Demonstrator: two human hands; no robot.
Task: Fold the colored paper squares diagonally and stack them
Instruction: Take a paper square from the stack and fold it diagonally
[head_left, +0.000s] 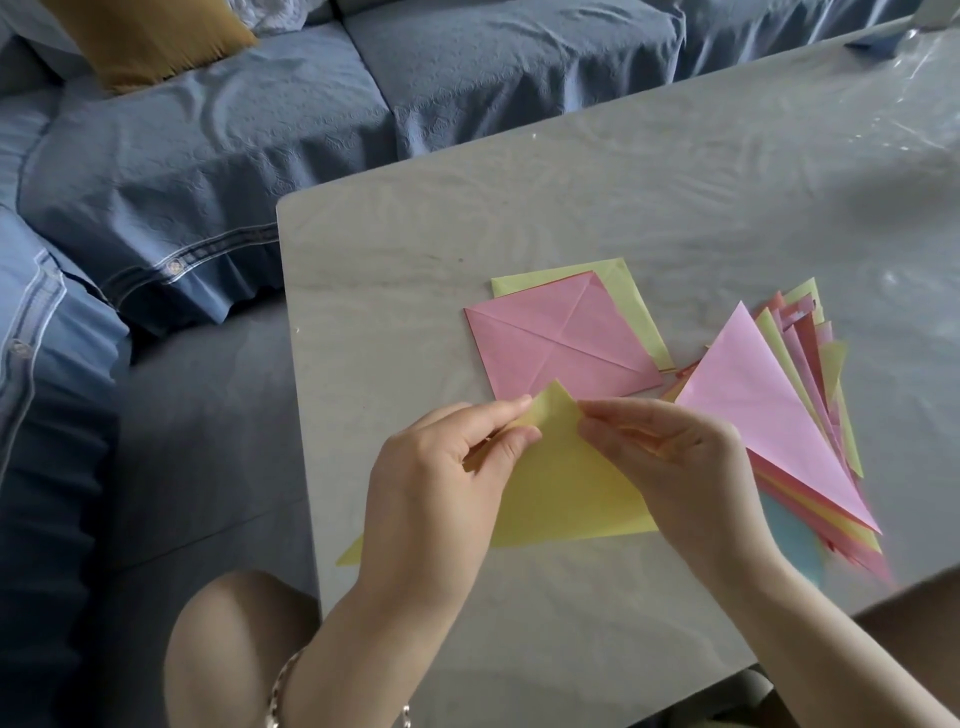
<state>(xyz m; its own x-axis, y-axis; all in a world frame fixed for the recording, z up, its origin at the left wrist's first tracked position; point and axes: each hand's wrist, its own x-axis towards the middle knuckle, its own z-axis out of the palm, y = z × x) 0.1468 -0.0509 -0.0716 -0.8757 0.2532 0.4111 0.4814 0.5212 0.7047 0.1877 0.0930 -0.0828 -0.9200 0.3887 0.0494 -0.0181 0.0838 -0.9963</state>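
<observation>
yellow triangle (566, 488) folded, pink-topped stack (769, 415) beside

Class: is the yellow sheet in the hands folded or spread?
Folded: the yellow sheet forms a triangle; left hand and right hand pinch its top corner.

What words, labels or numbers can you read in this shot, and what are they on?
None can be read. The yellow paper in the left hand and right hand, the pink square and the table are blank. A few sheets in the folded stack look patterned, too blurred to tell print.
</observation>
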